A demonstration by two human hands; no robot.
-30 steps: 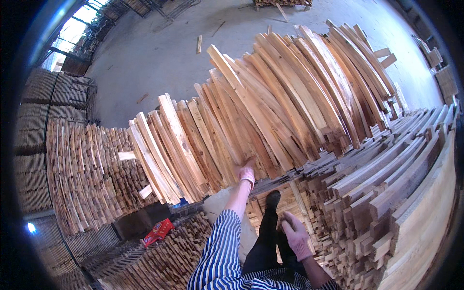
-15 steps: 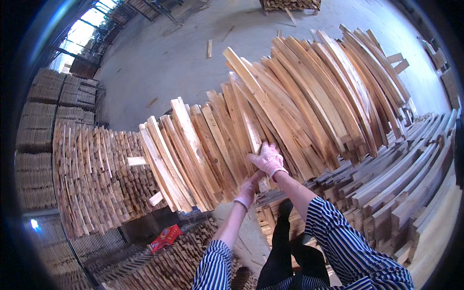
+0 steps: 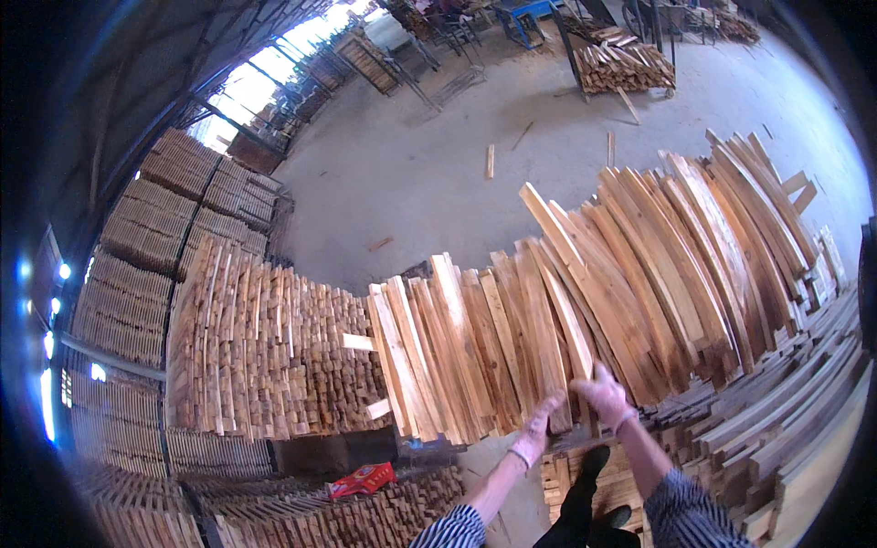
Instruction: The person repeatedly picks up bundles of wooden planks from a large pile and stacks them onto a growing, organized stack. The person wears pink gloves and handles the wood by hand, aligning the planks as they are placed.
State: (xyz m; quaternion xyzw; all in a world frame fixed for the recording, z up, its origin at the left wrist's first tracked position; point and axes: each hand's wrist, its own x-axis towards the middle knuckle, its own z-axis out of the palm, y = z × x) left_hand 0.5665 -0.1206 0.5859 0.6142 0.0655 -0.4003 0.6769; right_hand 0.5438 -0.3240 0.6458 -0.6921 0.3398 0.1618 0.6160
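Note:
Both my hands wear pale pink gloves and are at the near ends of a row of long, rough wooden boards. My left hand [image 3: 537,427] is closed at the near end of one light-brown board [image 3: 546,342], partly hiding that end. Just to its right, my right hand [image 3: 605,399] grips the near end of a neighbouring board [image 3: 571,324], thumb toward the left hand and fingers pointing away. The fingertips are slightly blurred. The boards lie side by side, slanted and overlapping, with their far ends uneven.
A dense stack of timber [image 3: 265,347] stands to the left, with a red packet [image 3: 363,480] lying on boards nearer me. Greyer boards [image 3: 776,429] are piled at the right. Across the concrete floor [image 3: 429,173] stands a rack of wood [image 3: 626,71]. Short pieces stick out of the row's left side.
The view has tilted up, so more of the hall shows and the boards sit lower and further right. My hands have drawn slightly apart; the right no longer lies flat across the board.

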